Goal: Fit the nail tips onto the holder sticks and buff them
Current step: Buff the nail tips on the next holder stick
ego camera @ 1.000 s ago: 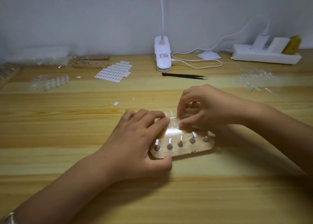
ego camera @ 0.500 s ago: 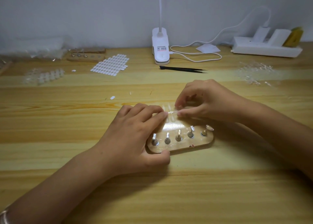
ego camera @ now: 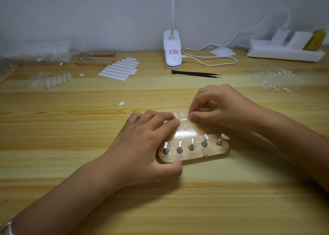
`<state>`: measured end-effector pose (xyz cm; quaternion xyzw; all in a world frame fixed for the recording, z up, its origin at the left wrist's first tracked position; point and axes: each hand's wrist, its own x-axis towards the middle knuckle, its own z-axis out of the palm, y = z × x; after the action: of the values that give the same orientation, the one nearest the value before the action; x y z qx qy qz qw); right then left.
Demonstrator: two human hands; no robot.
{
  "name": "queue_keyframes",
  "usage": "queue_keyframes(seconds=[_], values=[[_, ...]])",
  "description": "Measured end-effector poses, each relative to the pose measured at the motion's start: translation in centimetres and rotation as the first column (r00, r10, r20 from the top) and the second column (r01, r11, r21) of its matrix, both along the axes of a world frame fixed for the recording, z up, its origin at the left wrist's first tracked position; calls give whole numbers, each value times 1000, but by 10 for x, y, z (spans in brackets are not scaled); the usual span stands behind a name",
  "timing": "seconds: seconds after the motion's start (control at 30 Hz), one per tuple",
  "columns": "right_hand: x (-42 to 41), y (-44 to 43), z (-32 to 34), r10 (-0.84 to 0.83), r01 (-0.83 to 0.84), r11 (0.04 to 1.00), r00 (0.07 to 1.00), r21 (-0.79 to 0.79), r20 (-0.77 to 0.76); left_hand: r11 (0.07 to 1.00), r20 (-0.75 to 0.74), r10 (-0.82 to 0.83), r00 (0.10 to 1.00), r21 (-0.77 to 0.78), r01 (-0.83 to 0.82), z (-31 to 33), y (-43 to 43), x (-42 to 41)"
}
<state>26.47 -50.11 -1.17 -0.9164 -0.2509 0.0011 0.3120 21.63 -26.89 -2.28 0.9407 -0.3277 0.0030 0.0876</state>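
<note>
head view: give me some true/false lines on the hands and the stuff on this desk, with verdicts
1. The holder block has five sticks standing in it. True.
2. The right hand holds the tweezers. False: they lie on the table in front of the lamp; its fingers pinch the clear nail tip strip.
3. The thumb of the left hand touches the holder block's near edge. True.
4. Every stick carries a nail tip. False: only the rightmost one does; the other four look bare.
5. The sticker sheet lies right of the lamp. False: it lies left of it.
</note>
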Motion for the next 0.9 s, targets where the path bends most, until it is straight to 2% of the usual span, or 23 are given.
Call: queue_keyframes(seconds=[0.13, 0.3, 0.5, 0.53, 0.6, 0.7, 0.8, 0.9], values=[[-4, -1, 6, -58, 59, 997, 998, 59, -17, 1000, -3, -1, 1000, -3, 1, 0, 0, 0], [-22, -9, 27, -61, 118, 932, 983, 342, -173, 1000, -1, -3, 1000, 1, 3, -1, 1, 0], [-55, -20, 33, -41, 130, 919, 971, 372, -236, 1000, 1, -12, 1000, 7, 12, 0, 2, -2], [-60, -21, 31, -61, 127, 928, 979, 350, -193, 1000, 2, -12, 1000, 6, 12, 0, 2, -2], [-68, -21, 28, -108, 107, 957, 994, 268, -15, 1000, 3, -13, 1000, 4, 13, 0, 2, -1], [-73, -18, 22, -115, 80, 983, 969, 164, 217, 1000, 0, -12, 1000, -1, 12, 0, 3, -1], [-75, -17, 17, -104, 76, 991, 958, 111, 268, 1000, -3, -11, 1000, -2, 11, -1, 3, -2], [-78, -14, 10, -133, 115, 989, 964, 92, 229, 1000, -4, -6, 1000, -1, 6, -2, 4, -1]])
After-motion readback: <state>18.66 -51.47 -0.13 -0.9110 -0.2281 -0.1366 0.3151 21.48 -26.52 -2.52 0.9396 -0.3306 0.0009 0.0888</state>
